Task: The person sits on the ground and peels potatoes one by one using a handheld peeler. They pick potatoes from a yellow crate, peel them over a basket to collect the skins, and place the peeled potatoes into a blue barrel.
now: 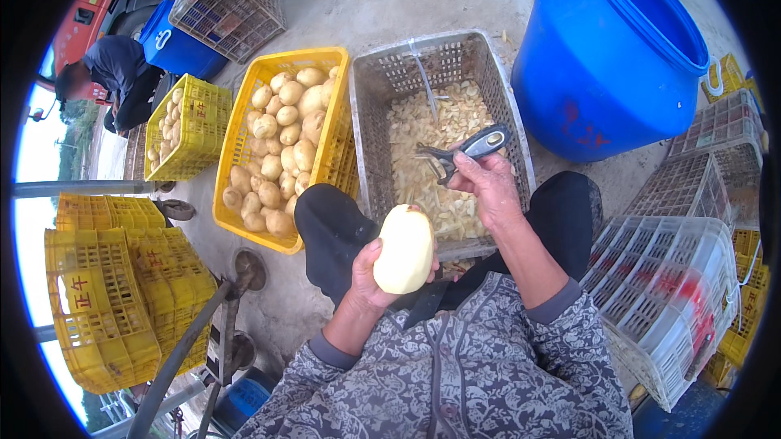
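Note:
A large, pale peeled potato (404,250) rests in my left hand (370,277), tilted nearly upright with a small brown spot at its top end. My right hand (491,186) grips a Y-shaped peeler (482,145) by its dark handle with a grey inlay; its blade end points left, apart from the potato. Below both hands stands a grey plastic crate (359,128) with a layer of potato peelings (427,115) in it. To its left, a yellow plastic crate (343,82) holds many potatoes (290,92) with their tan skins.
A big blue plastic barrel (601,67) stands at the right, beyond stacked whitish crates (665,274). Yellow crates (104,292) are stacked at left near metal poles (183,353). Another yellow crate (210,128) holds potatoes, with a person (119,73) bent over behind it.

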Demonstrator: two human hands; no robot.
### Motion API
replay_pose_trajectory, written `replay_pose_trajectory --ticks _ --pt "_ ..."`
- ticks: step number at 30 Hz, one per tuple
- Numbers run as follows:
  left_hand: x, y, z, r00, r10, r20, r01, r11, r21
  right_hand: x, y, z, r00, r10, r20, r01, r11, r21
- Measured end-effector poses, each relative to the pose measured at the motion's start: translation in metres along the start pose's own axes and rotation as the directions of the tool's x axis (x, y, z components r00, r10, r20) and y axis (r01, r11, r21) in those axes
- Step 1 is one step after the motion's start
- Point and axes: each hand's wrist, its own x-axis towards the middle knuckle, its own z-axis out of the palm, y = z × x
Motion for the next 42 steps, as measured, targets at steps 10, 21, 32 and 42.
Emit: replay_pose_trajectory --ticks 10,21,32,42 --pt "0.020 -0.010 0.010 0.956 0.021 -0.292 0.065 0.957 0.283 -0.029 0.013 0.025 0.987 0.149 0.060 -0.160 0.947 0.278" --pt "0.010 -0.008 0.010 0.987 0.093 -0.134 -0.014 0.869 0.494 -0.015 0.008 0.012 0.999 -0.032 0.031 0.032 0.999 0.011" --pt "0.010 0.001 -0.003 0.991 0.129 -0.033 -0.062 0.672 0.738 -0.051 -0.040 -0.009 0.925 0.163 0.344 -0.189 0.981 0.042" --pt "0.005 0.015 0.016 0.977 0.198 0.084 -0.112 0.136 0.984 -0.027 -0.057 -0.023 0.960 0.107 0.260 -0.080 0.990 -0.114"
